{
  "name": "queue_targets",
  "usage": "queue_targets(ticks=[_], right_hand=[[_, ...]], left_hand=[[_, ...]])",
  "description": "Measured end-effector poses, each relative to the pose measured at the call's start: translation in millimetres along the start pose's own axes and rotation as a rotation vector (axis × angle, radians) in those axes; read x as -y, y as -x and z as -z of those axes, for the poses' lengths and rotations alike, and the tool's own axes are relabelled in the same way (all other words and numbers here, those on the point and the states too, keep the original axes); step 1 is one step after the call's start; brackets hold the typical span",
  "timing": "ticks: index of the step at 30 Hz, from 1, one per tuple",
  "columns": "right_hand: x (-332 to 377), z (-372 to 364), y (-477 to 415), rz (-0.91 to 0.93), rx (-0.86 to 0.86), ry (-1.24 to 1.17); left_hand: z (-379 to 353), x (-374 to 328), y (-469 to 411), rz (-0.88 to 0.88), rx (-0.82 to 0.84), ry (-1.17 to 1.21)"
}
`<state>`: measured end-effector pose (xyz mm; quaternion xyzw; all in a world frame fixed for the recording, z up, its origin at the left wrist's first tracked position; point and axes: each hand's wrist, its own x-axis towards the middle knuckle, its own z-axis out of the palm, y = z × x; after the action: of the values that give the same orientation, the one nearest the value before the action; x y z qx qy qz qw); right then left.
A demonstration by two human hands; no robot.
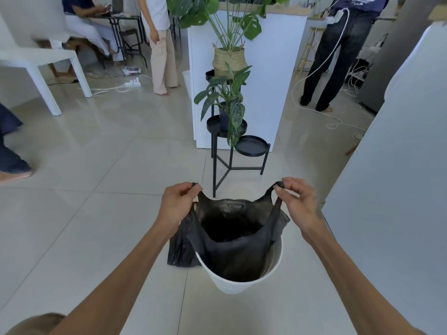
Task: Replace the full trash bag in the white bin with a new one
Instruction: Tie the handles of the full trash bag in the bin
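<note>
A white bin (242, 282) stands on the tiled floor just in front of me. A black trash bag (232, 240) hangs with its lower part inside the bin and its mouth spread wide above the rim. My left hand (177, 201) pinches the bag's left handle loop. My right hand (298, 201) pinches the right handle loop. A second piece of black plastic bag (180, 247) lies on the floor against the bin's left side, partly hidden by my left forearm.
A black tiered plant stand (229, 165) with potted plants stands right behind the bin, in front of a white counter (266, 81). A grey cabinet side (399, 177) rises on the right. Several people stand or sit farther back; cables (333, 122) trail on the floor.
</note>
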<state>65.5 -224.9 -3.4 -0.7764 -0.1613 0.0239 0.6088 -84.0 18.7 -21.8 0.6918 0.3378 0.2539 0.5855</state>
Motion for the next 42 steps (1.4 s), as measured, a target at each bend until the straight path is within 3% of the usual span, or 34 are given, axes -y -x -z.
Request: queue_targets(ticks=[3,6,12,17,20,24,34,42], right_hand=[[9.6,6.4,15.6,0.111,0.084,-0.154],[18.6,4.1,25.1,0.078,0.203,-0.312],[25.5,-4.7,26.0,0.215,0.248,-0.17],[12.9,-20.4,25.7,0.286,0.153,0.06],[8.1,-23.8,25.8,0.35,0.092,0.119],[9.0,-26.7,26.0,0.299,0.073,0.184],[0.6,-21.0,33.3,0.167,0.124,0.037],[11.7,-7.1,33.7,0.458,0.199,0.206]], left_hand=[[-7.4,-13.5,9.2,-0.123,0.033,0.002],[-21.3,-32.5,20.6,-0.143,0.178,0.091],[-42.1,-49.0,28.8,-0.272,0.357,0.098],[-58.5,-42.3,23.2,-0.317,0.362,-0.12],[-65.8,-36.5,19.8,-0.316,0.366,-0.134],[-68.1,-29.7,25.9,-0.319,0.382,-0.093],[-62.5,-11.0,29.1,-0.21,0.428,-0.013],[-58.2,-11.5,29.6,-0.219,0.458,-0.001]])
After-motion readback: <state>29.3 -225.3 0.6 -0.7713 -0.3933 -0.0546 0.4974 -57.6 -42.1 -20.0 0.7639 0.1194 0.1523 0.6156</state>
